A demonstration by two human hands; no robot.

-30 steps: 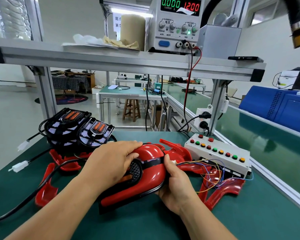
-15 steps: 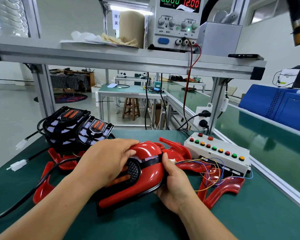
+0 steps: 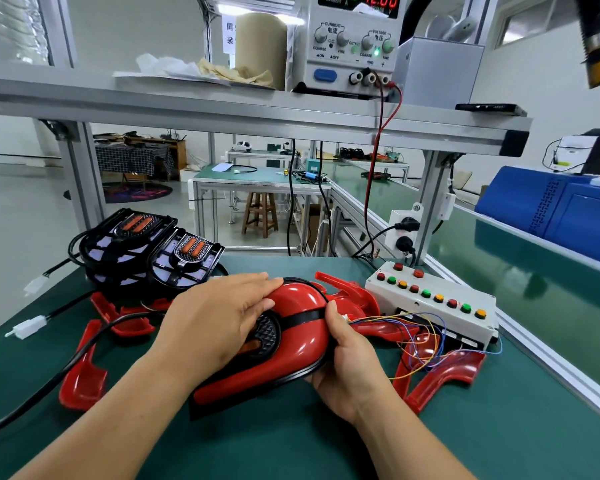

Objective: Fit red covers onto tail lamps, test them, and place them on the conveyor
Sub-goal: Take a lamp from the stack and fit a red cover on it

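Observation:
A tail lamp with a glossy red cover (image 3: pixel 293 344) on its black base lies tilted on the green bench in front of me. My left hand (image 3: pixel 219 320) lies over its left side, fingers stretched across the top of the cover. My right hand (image 3: pixel 347 362) grips its right edge, thumb on the red cover, fingers under the black rim. Two uncovered black tail lamps (image 3: pixel 146 251) sit stacked at the back left. Loose red covers (image 3: pixel 84 372) lie to the left, and more red covers (image 3: pixel 440 375) to the right.
A white test box (image 3: pixel 433 303) with red, green and orange buttons stands right of the lamp, coloured wires (image 3: pixel 416 337) trailing from it. A black cable with white connectors (image 3: pixel 28 327) runs along the left. A power supply (image 3: pixel 354 43) sits on the shelf above. The green conveyor (image 3: pixel 534 271) runs along the right.
My left hand's fingers have slid a little further over the top of the cover. The lamp stays in the same place between both hands.

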